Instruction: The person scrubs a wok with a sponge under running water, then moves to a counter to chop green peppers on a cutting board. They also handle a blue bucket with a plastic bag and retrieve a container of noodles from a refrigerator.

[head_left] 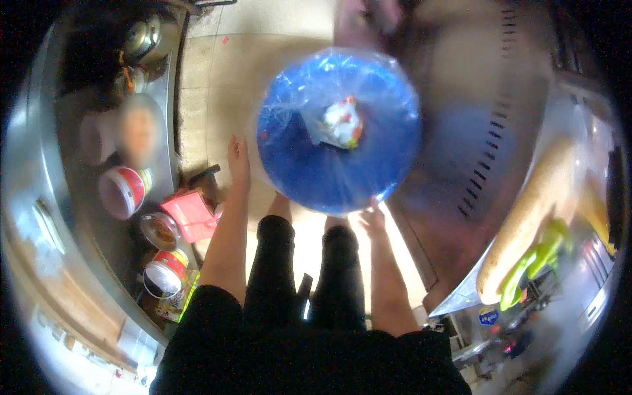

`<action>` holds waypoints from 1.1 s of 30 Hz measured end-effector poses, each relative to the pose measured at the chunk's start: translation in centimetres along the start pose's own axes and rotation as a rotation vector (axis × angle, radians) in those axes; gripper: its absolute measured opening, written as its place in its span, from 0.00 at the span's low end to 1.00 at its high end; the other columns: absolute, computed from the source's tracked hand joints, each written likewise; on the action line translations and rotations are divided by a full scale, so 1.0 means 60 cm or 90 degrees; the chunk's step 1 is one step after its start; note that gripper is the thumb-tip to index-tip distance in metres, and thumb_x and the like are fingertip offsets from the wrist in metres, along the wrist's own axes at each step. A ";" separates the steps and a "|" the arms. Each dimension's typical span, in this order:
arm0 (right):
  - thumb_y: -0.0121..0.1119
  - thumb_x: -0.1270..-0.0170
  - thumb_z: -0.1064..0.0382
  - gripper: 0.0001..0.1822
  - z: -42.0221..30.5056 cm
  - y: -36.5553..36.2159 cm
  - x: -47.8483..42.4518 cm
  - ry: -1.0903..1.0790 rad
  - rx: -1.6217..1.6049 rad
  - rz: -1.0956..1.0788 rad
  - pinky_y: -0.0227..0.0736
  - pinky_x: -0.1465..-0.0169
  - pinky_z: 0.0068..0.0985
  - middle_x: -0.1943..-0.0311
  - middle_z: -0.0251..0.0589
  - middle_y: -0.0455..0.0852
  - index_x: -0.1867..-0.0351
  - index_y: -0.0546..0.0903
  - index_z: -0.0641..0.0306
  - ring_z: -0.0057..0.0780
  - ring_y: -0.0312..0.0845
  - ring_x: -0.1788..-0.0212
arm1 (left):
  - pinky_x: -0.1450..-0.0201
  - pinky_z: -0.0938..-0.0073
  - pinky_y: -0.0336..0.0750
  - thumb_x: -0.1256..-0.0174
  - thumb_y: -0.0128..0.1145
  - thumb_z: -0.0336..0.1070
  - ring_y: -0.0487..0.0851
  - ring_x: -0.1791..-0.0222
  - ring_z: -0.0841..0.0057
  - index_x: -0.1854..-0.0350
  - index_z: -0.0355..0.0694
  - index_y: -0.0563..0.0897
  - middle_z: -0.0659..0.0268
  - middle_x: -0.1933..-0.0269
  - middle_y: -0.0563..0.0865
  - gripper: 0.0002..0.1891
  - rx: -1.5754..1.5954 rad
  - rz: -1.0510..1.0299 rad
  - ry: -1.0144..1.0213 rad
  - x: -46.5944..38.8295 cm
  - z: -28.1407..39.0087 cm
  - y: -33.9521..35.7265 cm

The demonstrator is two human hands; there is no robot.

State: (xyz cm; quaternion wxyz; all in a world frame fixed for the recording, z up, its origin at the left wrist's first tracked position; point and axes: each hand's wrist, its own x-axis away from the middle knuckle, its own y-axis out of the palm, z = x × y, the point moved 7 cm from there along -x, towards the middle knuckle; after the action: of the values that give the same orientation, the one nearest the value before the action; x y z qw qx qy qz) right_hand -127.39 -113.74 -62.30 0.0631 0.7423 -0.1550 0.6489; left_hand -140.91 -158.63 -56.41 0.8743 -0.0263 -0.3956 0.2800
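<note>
A round blue bin (301, 168) stands on the floor before me, lined with a clear plastic bag (340, 66) that spreads over its rim. At the bottom of it lies a small heap of white and reddish waste (342, 121). My left hand (239, 154) is held in the air just left of the bin, fingers apart and holding nothing. At the near right of the rim is my right hand (374, 218), its fingertips against the bag's edge. Blur hides whether those fingers pinch the plastic.
Metal shelving on the left holds white-and-red plastic buckets (165, 271), a clear tub (160, 231) and a pink packet (190, 215). A long wooden board (528, 217) with green peppers (531, 264) lies on the right counter (464, 291). A slotted metal panel (486, 153) stands beside the bin.
</note>
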 end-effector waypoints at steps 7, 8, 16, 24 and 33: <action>0.64 0.53 0.45 0.41 -0.007 -0.046 0.091 -0.189 0.341 0.182 0.69 0.55 0.31 0.54 0.54 0.77 0.43 0.65 0.72 0.41 0.75 0.54 | 0.43 0.69 0.63 0.38 0.49 0.40 0.68 0.44 0.65 0.36 0.35 0.58 0.50 0.41 0.68 0.30 -0.415 -0.011 0.166 0.130 0.042 -0.070; 0.64 0.53 0.47 0.40 0.005 -0.056 0.107 -0.260 0.423 0.171 0.70 0.53 0.30 0.55 0.55 0.78 0.43 0.66 0.73 0.40 0.76 0.55 | 0.47 0.65 0.65 0.39 0.50 0.40 0.71 0.50 0.62 0.37 0.32 0.59 0.48 0.49 0.71 0.29 -0.371 -0.039 0.192 0.154 0.059 -0.070; 0.56 0.44 0.61 0.17 -0.066 0.044 0.602 -0.500 0.518 0.053 0.72 0.54 0.31 0.58 0.53 0.80 0.54 0.76 0.67 0.44 0.78 0.59 | 0.53 0.62 0.68 0.43 0.55 0.40 0.74 0.56 0.57 0.51 0.33 0.72 0.46 0.59 0.76 0.20 -0.545 -0.260 0.357 0.281 0.009 -0.139; 0.52 0.43 0.68 0.08 -0.198 -0.086 0.846 -0.800 0.378 0.200 0.74 0.61 0.28 0.67 0.46 0.82 0.63 0.80 0.64 0.40 0.80 0.66 | 0.54 0.72 0.71 0.42 0.55 0.40 0.78 0.58 0.70 0.49 0.36 0.73 0.57 0.58 0.80 0.20 -0.499 -0.367 0.287 0.371 0.117 -0.092; 0.55 0.52 0.73 0.18 -0.343 -0.428 0.846 -0.894 0.403 0.567 0.63 0.44 0.34 0.49 0.54 0.74 0.55 0.77 0.66 0.48 0.68 0.47 | 0.53 0.74 0.72 0.40 0.53 0.35 0.78 0.57 0.71 0.49 0.36 0.74 0.60 0.55 0.79 0.17 -0.257 -0.340 0.500 0.634 0.243 0.103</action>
State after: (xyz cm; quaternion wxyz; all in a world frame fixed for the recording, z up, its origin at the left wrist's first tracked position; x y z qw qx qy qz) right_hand -133.19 -90.97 -6.54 -0.5126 0.8226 -0.2454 0.0209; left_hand -133.95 -136.56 -22.33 0.9754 -0.1956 -0.0769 -0.0660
